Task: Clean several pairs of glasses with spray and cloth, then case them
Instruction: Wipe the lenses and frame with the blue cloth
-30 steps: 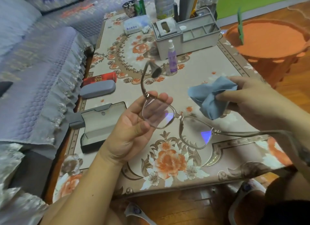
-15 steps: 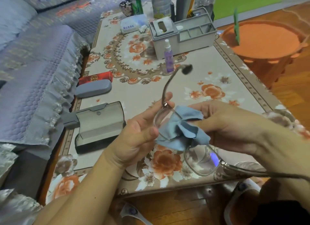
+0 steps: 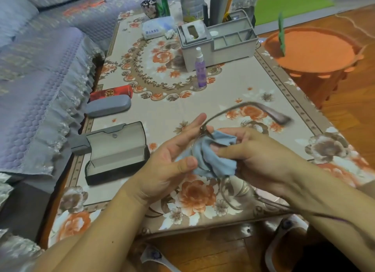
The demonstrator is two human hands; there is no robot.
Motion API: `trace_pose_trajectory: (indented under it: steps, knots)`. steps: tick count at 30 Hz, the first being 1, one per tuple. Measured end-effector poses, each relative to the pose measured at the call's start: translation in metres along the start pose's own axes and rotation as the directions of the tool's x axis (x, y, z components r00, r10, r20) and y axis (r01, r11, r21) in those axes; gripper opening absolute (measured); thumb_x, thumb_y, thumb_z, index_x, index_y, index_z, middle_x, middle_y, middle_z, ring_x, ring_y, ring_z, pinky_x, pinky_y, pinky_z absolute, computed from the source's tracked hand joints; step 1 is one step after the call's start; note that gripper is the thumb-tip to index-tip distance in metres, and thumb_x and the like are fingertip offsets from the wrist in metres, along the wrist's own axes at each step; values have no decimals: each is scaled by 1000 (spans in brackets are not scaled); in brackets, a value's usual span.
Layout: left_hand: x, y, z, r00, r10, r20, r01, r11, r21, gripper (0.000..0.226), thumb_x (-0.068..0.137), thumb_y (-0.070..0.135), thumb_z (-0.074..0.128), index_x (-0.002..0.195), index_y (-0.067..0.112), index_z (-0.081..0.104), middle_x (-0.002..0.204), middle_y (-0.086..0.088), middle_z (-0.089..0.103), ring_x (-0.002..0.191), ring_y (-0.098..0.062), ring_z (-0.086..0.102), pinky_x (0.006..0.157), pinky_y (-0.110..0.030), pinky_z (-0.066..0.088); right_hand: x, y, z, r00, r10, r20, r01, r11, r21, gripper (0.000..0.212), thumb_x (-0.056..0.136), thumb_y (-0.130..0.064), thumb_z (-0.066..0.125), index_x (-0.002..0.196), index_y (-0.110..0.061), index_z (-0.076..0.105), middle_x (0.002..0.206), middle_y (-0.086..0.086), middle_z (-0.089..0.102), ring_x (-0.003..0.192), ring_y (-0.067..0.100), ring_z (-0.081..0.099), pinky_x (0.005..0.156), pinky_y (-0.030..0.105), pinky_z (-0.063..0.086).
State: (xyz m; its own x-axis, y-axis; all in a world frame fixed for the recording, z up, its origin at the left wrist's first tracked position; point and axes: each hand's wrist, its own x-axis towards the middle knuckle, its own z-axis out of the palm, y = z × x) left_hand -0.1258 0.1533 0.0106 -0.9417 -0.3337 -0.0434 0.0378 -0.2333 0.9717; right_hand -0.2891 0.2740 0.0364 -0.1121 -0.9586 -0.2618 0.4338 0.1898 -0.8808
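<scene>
My left hand (image 3: 172, 156) holds a pair of thin-framed glasses (image 3: 235, 192) by the left lens rim, thumb in front and fingers behind. One temple arm (image 3: 259, 109) sticks out to the right, blurred. My right hand (image 3: 261, 160) pinches a blue cloth (image 3: 211, 158) around that lens, covering most of it. The other lens hangs lower, above the table's front edge. A purple spray bottle (image 3: 200, 68) stands upright at mid-table. An open dark case (image 3: 116, 152) with a grey lining lies left of my hands.
A shut grey case (image 3: 107, 108) and a red case (image 3: 111, 92) lie near the table's left edge. A grey organiser box (image 3: 217, 42), tissue pack (image 3: 157, 28) and cans stand at the back. An orange stool (image 3: 312, 52) is on the right, a sofa (image 3: 40, 79) on the left.
My right hand brought the cloth from the right onto the left lens and now wraps it. The glasses turned, their temple arm swinging from upper left towards the right.
</scene>
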Motion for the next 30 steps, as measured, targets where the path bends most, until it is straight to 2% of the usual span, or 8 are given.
trace_pose_trajectory:
  steps: [3,7,11,16,20,22,25,30]
  knots:
    - [0,1,2,1000,-8,24,7,999,47,78,84,34,78,152,19,43,160,-16,36,145,-34,40,117,-44,37,0,2,2,998,61,22,-63,992,113,27,88,1,62,113,9,68,108,25,70,96,33,69,95,48,55]
    - [-1,1,3,1000,-14,27,9,987,160,79,85,36,77,153,21,41,163,-11,31,150,-31,30,120,-54,29,-1,-1,3,1000,12,-15,-12,1000,-1,11,90,-11,66,88,-7,76,86,15,73,81,28,70,84,49,59]
    - [-2,3,-4,999,38,-21,-31,961,277,76,86,35,77,152,19,43,163,-3,32,153,-29,24,120,-66,17,0,2,10,997,-55,-58,42,977,-208,46,101,-33,59,56,-22,63,58,0,58,54,13,52,59,26,42]
    - [-4,8,-5,999,32,-5,-29,939,342,67,83,34,79,144,19,54,152,-9,49,146,-31,38,121,-62,22,-1,0,4,996,-81,26,84,981,-176,28,102,-12,55,82,-13,74,77,7,72,76,23,68,77,41,58]
    - [-3,15,-11,999,42,-9,-32,863,503,64,81,26,79,140,36,56,153,4,47,149,-19,33,124,-54,21,0,1,-4,998,-11,67,20,990,-136,19,96,8,55,96,-1,71,97,27,70,91,37,69,84,42,57]
    - [-2,17,-11,1000,21,16,-26,810,585,68,78,30,79,140,43,54,155,11,44,151,-13,27,124,-52,17,4,6,-7,999,-20,33,27,973,-230,9,93,1,62,97,5,69,103,36,65,91,41,67,89,49,51]
    - [-6,18,-4,999,12,32,-30,766,642,70,76,34,80,141,42,53,155,16,41,151,-9,26,123,-49,19,6,7,-6,997,-53,58,73,898,-433,35,91,-27,69,91,8,67,92,38,63,78,31,61,78,45,46]
    - [-10,13,1,999,31,-6,-20,764,645,66,74,26,83,134,38,57,152,13,46,146,-16,38,119,-54,30,-1,2,-2,991,-106,82,133,728,-672,38,101,-30,61,64,-21,66,68,21,60,59,22,48,62,40,40]
